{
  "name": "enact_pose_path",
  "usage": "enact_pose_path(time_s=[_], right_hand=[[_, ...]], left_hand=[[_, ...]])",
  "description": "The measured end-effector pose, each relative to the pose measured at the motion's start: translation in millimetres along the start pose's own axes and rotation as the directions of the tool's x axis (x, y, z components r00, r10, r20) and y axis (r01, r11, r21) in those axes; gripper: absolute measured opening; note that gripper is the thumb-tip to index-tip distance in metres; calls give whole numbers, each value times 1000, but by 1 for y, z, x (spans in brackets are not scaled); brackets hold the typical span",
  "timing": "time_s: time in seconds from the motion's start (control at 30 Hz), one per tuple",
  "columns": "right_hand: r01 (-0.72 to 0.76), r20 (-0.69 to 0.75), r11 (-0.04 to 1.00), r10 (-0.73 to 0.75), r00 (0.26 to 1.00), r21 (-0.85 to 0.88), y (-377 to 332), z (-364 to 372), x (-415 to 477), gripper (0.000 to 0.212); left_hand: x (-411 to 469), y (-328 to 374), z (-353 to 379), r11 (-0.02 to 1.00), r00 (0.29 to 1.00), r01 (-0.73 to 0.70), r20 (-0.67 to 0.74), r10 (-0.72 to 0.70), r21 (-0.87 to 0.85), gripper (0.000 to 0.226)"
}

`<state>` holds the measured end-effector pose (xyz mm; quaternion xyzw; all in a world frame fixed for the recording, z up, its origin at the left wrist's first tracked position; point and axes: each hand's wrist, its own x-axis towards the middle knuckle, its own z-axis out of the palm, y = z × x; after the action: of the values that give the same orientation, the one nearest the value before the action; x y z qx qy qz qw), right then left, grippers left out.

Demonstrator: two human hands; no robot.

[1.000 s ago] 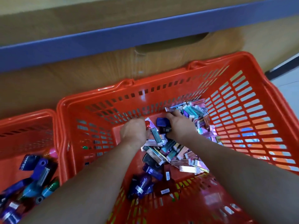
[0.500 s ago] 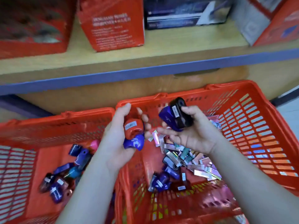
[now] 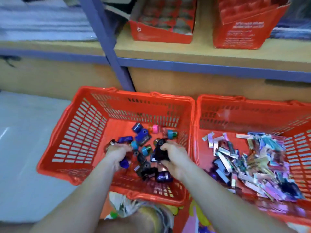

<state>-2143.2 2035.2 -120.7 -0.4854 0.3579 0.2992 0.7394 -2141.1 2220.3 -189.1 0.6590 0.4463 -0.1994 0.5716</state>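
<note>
I see a black plastic piece (image 3: 159,153), chunky and glossy with a small white label, gripped in my right hand (image 3: 174,154), fingers curled round it. My left hand (image 3: 117,153) is curled round a blue plastic piece (image 3: 124,163), rounded and shiny, which pokes out below the palm; something dark shows at its fingertips, but it is too blurred for me to tell what. Both hands hang just above the floor of the left basket (image 3: 79,132), a bright orange plastic basket with slotted walls. Under them lies a loose heap of small plastic pieces (image 3: 142,137): blue, teal, black, one pink, mostly stubby and rounded.

Touching it on the right stands the right basket (image 3: 235,115), of the same make, holding a pile of flat packets (image 3: 252,162), long, thin and foil-bright in pink, silver and purple.

Both baskets sit on a pale grey floor (image 3: 25,148) against a wooden shelf (image 3: 168,51) edged in blue metal, with a slanting blue upright (image 3: 107,44). Two red cardboard boxes (image 3: 161,31) stand on it, open at the top.

My forearms come in bare from the lower edge, angled inward, wrists bent down.
</note>
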Motion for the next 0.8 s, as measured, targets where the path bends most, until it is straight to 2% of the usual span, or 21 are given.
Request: enact_pose_path(time_s=[0.07, 0.13, 0.2, 0.27, 0.37, 0.47, 0.53, 0.67, 0.73, 0.8], right_hand=[[13, -62, 999, -15, 998, -32, 5, 0, 5, 23], [15, -66, 996, -20, 998, -85, 6, -1, 8, 22], [22, -14, 991, -24, 1000, -132, 1, -6, 3, 24], [60, 77, 979, -46, 996, -194, -13, -18, -9, 26], [198, 168, 951, -161, 973, -239, -49, -51, -28, 27], [319, 131, 858, -291, 948, -402, -92, -106, -31, 22], [322, 70, 768, -343, 937, -553, -109, -155, -23, 20], [132, -107, 689, -293, 950, -713, -94, -253, 11, 19], [45, -160, 632, -265, 951, -774, -75, -286, 33, 19], [16, -188, 572, -295, 937, -820, -60, -303, 53, 24]], left_hand=[[1, -3, 3, 1000, 999, 1, -48, -2, -29, 16], [0, -1, 9, 998, 995, -27, -99, 22, -49, 16], [-2, 2, 13, 995, 984, -93, -159, 85, -41, 22], [-10, 11, 18, 987, 975, -157, -162, 152, -18, 26], [-41, 36, 40, 961, 961, -275, -15, 275, -35, 23], [-84, 64, 79, 887, 874, -461, 183, 450, 19, 28], [-109, 71, 109, 837, 802, -546, 318, 505, 48, 34], [-141, 56, 169, 810, 711, -571, 574, 406, 135, 34], [-138, 39, 199, 771, 708, -587, 617, 343, 245, 28], [-123, 18, 229, 701, 730, -594, 631, 264, 394, 26]])
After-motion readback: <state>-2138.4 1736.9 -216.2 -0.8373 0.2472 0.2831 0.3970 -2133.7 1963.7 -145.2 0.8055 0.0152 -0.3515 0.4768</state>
